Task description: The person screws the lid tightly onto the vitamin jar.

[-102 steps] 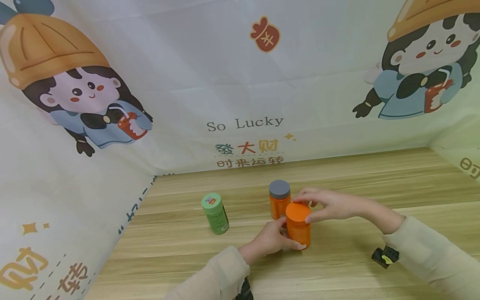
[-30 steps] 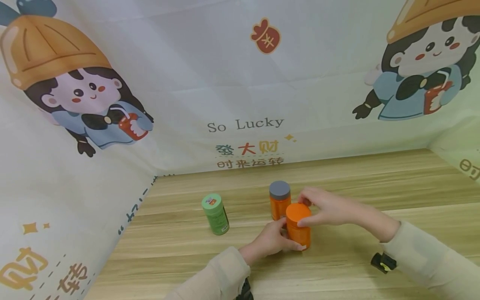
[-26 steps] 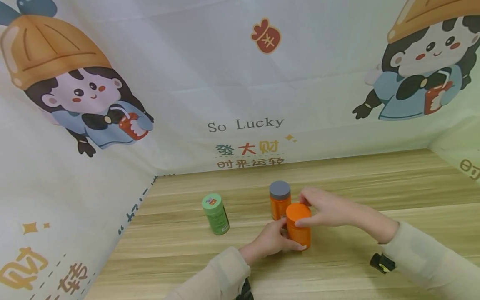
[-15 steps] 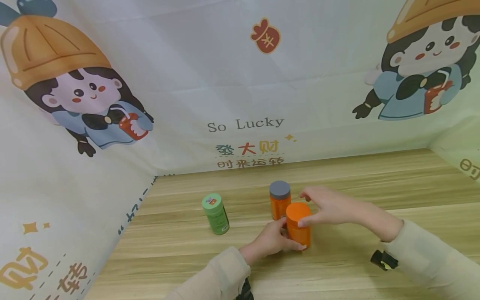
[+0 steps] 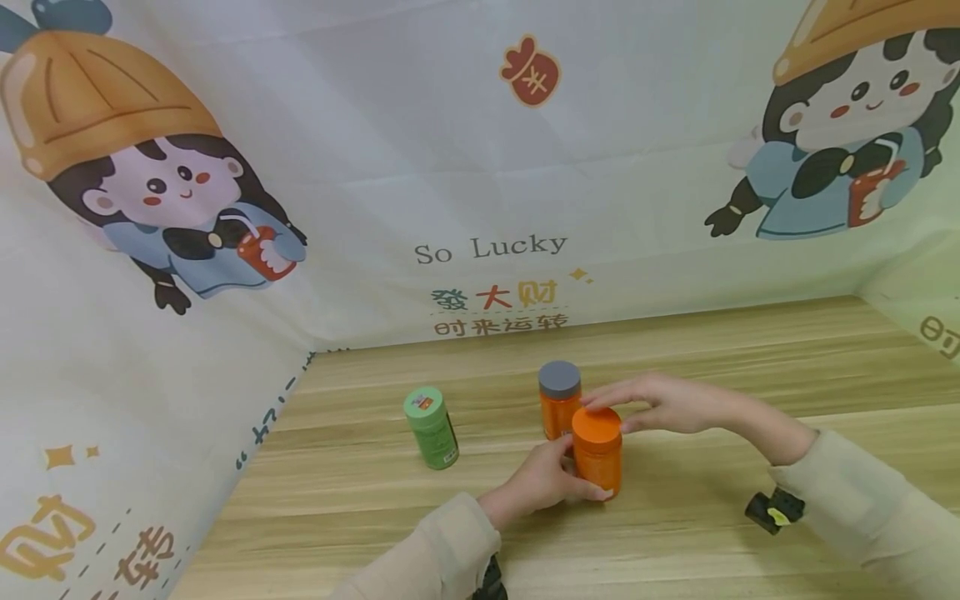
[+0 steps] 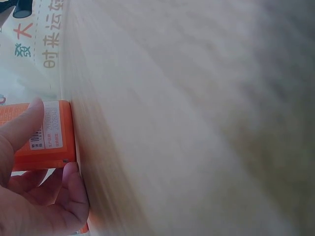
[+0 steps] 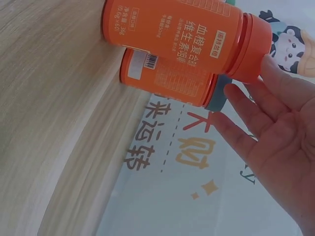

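Note:
An orange vitamin bottle (image 5: 598, 473) with an orange cap (image 5: 596, 425) stands upright on the table. My left hand (image 5: 538, 479) grips it low down, thumb across the front; in the left wrist view the thumb lies over the label (image 6: 51, 125) and curled fingers sit at the other side. My right hand (image 5: 678, 404) is at the cap with fingers stretched out behind it and the thumb at its right side. The right wrist view has that thumb touching the cap's edge, the other fingers spread and fairly straight.
Just behind stands a second orange bottle with a grey cap (image 5: 559, 381), close to both hands. A green bottle (image 5: 432, 431) stands further left on the wooden table (image 5: 337, 500). A printed cloth (image 5: 375, 167) closes off the back and sides.
Earlier the right thumb and fingers worked round the cap, the thumb sliding left across its front. Now the hand has swung back, fingers extended. The left hand and all bottles have stayed put.

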A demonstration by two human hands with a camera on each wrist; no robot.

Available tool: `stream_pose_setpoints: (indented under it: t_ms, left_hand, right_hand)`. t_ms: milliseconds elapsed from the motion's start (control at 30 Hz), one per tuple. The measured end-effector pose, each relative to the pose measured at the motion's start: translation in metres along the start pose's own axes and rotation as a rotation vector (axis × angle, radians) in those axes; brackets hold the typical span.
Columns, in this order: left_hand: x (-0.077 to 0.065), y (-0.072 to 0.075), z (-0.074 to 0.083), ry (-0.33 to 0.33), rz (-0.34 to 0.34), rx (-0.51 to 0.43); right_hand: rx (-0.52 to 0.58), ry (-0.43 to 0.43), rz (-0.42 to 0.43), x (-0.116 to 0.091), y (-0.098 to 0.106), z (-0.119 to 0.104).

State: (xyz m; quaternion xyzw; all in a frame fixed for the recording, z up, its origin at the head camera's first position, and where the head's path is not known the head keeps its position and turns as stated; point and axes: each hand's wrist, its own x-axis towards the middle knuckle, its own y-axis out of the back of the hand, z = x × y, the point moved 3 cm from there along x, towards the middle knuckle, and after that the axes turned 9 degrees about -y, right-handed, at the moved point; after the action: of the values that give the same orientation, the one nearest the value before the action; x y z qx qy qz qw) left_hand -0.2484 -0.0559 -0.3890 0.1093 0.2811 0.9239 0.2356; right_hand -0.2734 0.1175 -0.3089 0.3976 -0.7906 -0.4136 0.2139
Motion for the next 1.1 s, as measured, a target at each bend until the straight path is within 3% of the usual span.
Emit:
stream_pose_setpoints:
  t_ms: [333, 700, 1100]
  left_hand:
    - [-0.001, 0.0, 0.0, -0.014, 0.012, 0.005]
    - [0.0, 0.0, 0.0, -0.007, 0.006, 0.002]
    - [-0.001, 0.0, -0.001, -0.003, 0.009, -0.025]
  right_hand:
    - [-0.013, 0.016, 0.045, 0.0, -0.001, -0.005]
    - [-0.03, -0.052, 0.105, 0.004, -0.007, -0.004]
    - [-0.042, -0.218, 0.18, 0.008, -0.014, -0.004]
